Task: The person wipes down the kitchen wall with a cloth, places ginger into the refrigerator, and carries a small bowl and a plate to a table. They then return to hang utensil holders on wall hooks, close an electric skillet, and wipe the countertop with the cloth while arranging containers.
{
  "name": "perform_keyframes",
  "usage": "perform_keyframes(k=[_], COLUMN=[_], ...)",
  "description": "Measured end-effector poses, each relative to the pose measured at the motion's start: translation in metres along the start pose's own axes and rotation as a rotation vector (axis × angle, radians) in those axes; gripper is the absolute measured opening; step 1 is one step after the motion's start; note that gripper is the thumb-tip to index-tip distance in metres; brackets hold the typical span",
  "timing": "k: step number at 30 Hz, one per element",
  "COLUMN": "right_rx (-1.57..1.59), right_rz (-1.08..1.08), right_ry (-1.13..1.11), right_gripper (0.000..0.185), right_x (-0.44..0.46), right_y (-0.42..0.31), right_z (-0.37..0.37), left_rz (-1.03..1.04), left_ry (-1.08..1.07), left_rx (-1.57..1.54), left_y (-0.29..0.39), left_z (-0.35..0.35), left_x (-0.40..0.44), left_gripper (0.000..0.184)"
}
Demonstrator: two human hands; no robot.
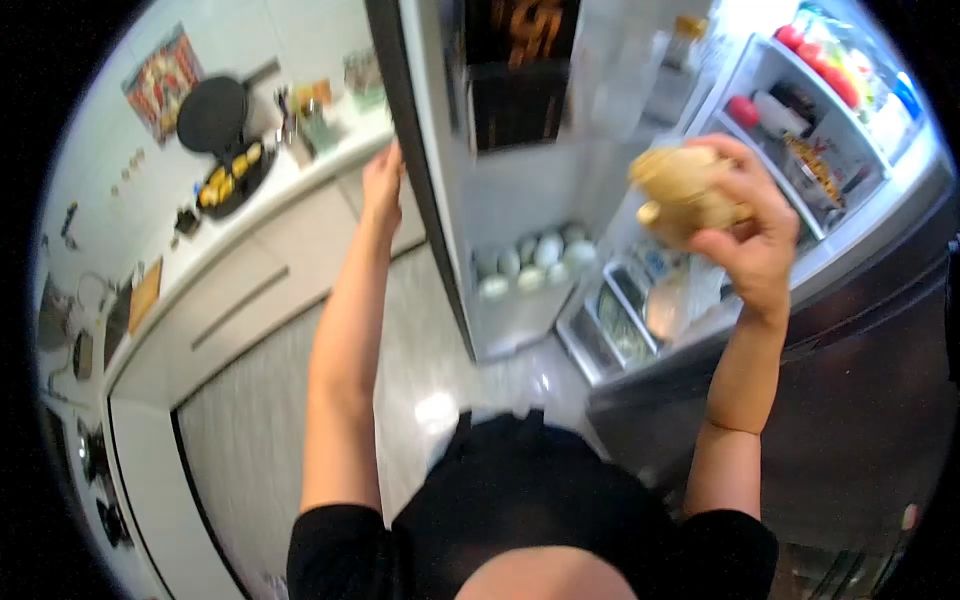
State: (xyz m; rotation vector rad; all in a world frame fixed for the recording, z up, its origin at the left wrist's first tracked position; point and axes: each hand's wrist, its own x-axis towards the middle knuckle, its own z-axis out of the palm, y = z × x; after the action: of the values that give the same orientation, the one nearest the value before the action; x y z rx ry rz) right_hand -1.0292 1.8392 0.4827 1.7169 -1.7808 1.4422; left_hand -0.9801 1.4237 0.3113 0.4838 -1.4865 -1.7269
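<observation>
The right hand (755,225) holds a knobbly tan lump (685,195), perhaps ginger root, fingers over the top and thumb beneath, in front of the open fridge, between door and shelves. Its uneven shape leaves the far left end unsupported, so a loosened thumb could let it roll out. The left hand (383,185) is closed around the edge of the fridge door (420,200), its fingertips hidden; if that grip pulled or slipped, the door could swing and jolt what it carries.

Just beyond, to the near left of the lump, eggs (532,268) sit in the door's low bin. A dropped lump or a sharp door movement could crack them. The drawers (632,300) right of the eggs seem to jut out, so a closing door might catch them. Far right, red round items (815,62) fill an upper compartment (855,148); pushing something bulky in there could dislodge them.

Far left on the counter (345,140), a black cooker (238,187) stands open with yellow pieces (230,178) in it; whether it is on I cannot tell, but if so, they could burn unwatched.
</observation>
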Motion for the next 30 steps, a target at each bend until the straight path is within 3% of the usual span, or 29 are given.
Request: perform_keyframes(k=[2,5,9,10,12,15,18,21,24,27,30], right_rx=[-0.223,-0.278,-0.364,-0.369,-0.388,-0.486,-0.336,-0.269,0.205,0.491,0.384], right_rz=[0.126,0.266,0.193,0.175,0.138,0.171,0.341,0.287,0.424,0.555,0.623], right_ry=[-0.254,-0.331,-0.491,-0.576,-0.742,-1.195,-1.404,-1.383,-1.012,-0.751,-0.418], right_gripper=[0.043,0.039,0.035,0.033,0.030,0.042,0.047,0.051,0.032,0.030,0.038], right_x=[-0.030,-0.077,-0.080,-0.077,-0.065,-0.048,-0.037,-0.031,-0.053,-0.069,-0.084], right_y=[0.020,0.093,0.159,0.171,0.182,0.187,0.203,0.194,0.209,0.229,0.226], right_z=[0.038,0.110,0.165,0.175,0.191,0.215,0.230,0.221,0.209,0.211,0.194], left_rz=[-0.058,-0.069,-0.131,-0.070,-0.073,-0.085,-0.090,-0.088,-0.086,-0.082,-0.080], left_ry=[0.010,0.035,0.050,0.088,0.089,0.112,0.102,0.107,0.136,0.139,0.150], left_rx=[-0.018,-0.006,0.125,0.065,0.093,0.102,0.109,0.089,0.080,0.095,0.079], left_y=[-0.002,-0.001,0.011,0.019,0.029,0.031,0.029,0.031,0.029,0.026,0.026], left_z=[0.003,0.007,0.008,0.015,0.018,0.019,0.017,0.019,0.020,0.020,0.020], left_x=[0.006,0.001,-0.012,-0.024,-0.036,-0.044,-0.048,-0.055,-0.059,-0.060,-0.059], left_gripper=[0.032,0.031,0.031,0.042,0.040,0.039,0.039,0.040,0.039,0.039,0.038])
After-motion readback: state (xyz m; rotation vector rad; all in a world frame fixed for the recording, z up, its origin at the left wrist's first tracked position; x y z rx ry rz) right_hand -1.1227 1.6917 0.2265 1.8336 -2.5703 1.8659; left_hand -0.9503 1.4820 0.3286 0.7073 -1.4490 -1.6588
